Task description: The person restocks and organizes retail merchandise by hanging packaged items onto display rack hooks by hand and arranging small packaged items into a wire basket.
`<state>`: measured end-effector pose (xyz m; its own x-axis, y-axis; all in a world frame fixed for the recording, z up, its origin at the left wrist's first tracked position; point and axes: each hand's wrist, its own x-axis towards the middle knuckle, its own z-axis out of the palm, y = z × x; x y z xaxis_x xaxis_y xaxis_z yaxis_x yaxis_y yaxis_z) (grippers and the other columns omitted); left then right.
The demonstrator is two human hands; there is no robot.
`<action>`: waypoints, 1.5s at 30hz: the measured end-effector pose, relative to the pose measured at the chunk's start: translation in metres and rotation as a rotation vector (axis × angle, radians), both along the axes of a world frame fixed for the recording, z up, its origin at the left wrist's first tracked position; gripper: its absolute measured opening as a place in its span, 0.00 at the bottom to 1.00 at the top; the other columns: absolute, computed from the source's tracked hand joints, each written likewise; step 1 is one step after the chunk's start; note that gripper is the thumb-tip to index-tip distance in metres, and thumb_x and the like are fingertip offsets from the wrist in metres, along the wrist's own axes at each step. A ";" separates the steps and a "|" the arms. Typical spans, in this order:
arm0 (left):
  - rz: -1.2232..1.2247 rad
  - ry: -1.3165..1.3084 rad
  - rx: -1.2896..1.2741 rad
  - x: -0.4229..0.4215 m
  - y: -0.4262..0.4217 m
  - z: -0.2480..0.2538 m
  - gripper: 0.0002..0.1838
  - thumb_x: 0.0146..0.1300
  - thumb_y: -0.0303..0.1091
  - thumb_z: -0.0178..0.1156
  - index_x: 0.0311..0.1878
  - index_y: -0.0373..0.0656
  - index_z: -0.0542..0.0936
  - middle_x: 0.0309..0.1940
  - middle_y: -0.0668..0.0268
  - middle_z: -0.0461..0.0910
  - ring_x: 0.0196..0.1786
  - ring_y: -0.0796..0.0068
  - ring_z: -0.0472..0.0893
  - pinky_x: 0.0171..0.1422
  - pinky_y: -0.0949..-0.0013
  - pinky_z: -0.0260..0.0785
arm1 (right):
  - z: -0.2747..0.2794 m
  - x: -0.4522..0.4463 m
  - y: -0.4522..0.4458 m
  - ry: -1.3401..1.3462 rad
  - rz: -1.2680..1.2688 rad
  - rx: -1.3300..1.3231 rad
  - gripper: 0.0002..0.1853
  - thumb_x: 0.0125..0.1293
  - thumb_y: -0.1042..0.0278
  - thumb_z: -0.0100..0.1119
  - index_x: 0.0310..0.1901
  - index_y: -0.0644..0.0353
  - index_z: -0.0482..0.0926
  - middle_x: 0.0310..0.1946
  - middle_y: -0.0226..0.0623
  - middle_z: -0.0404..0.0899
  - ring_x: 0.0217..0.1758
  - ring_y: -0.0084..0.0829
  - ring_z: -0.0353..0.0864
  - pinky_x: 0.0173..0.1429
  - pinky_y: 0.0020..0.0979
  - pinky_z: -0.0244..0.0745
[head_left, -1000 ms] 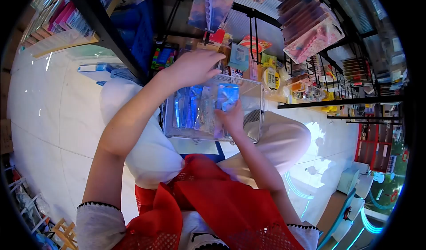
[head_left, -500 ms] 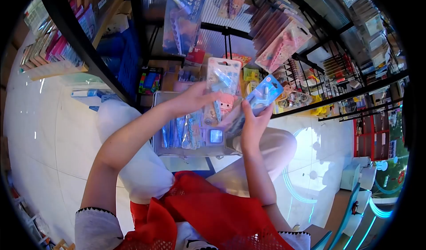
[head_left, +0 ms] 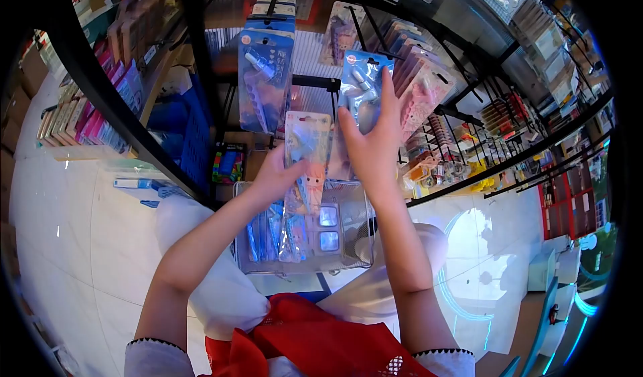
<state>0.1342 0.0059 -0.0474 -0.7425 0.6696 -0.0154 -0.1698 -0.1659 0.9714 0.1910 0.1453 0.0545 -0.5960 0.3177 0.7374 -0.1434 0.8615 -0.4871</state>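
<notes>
My left hand [head_left: 273, 176] grips a pale pink-and-white blister pack [head_left: 309, 142] with a cartoon girl on its card and a slim pen-like item inside. Farther up, my right hand [head_left: 376, 139] holds a blue blister pack [head_left: 365, 76], thumb and fingers on its two sides. That pack is in front of the rack's hooks, beside a row of hanging pink packs [head_left: 425, 92]. Below both hands a clear basket [head_left: 351, 226] rests between my knees. Several bluish packs [head_left: 274, 233] and two small square items [head_left: 328, 230] lie in it.
Another row of blue packs [head_left: 264, 82] hangs on a hook at upper left. A black rack frame [head_left: 124, 116] slants along the left side, with a blue basket [head_left: 192, 132] behind it. Spiral notebooks and small goods [head_left: 435, 156] fill the right shelves.
My right hand has risen towards the hooks with the blue pack. My left hand has shifted lower and leftward with the pink-and-white pack. The whole view has tilted up slightly.
</notes>
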 end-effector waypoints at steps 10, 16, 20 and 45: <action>0.004 0.143 0.104 0.006 -0.001 0.005 0.21 0.58 0.24 0.56 0.55 0.36 0.66 0.48 0.64 0.73 0.51 0.78 0.71 0.58 0.72 0.61 | -0.001 0.000 -0.002 0.017 -0.033 -0.016 0.41 0.50 0.72 0.63 0.64 0.68 0.52 0.43 0.51 0.68 0.47 0.49 0.70 0.51 0.39 0.66; 0.109 0.088 0.184 0.003 0.004 -0.003 0.22 0.59 0.24 0.54 0.57 0.37 0.64 0.49 0.65 0.72 0.52 0.78 0.70 0.59 0.72 0.60 | 0.001 -0.016 0.006 0.004 -0.016 -0.023 0.40 0.50 0.69 0.63 0.64 0.69 0.53 0.44 0.53 0.69 0.49 0.51 0.71 0.50 0.39 0.68; 0.130 0.063 0.157 0.004 0.007 -0.009 0.23 0.59 0.24 0.54 0.58 0.37 0.62 0.51 0.63 0.71 0.54 0.78 0.69 0.60 0.72 0.59 | 0.001 -0.053 0.029 -0.069 -0.080 0.029 0.41 0.51 0.64 0.63 0.63 0.69 0.54 0.46 0.56 0.68 0.46 0.55 0.72 0.47 0.42 0.71; 0.397 0.835 0.177 0.000 0.084 0.086 0.33 0.53 0.17 0.50 0.65 0.34 0.56 0.65 0.56 0.58 0.68 0.68 0.58 0.69 0.70 0.48 | -0.095 0.037 0.064 -0.102 0.176 -0.273 0.27 0.55 0.82 0.53 0.59 0.68 0.62 0.52 0.45 0.62 0.44 0.34 0.72 0.50 0.31 0.68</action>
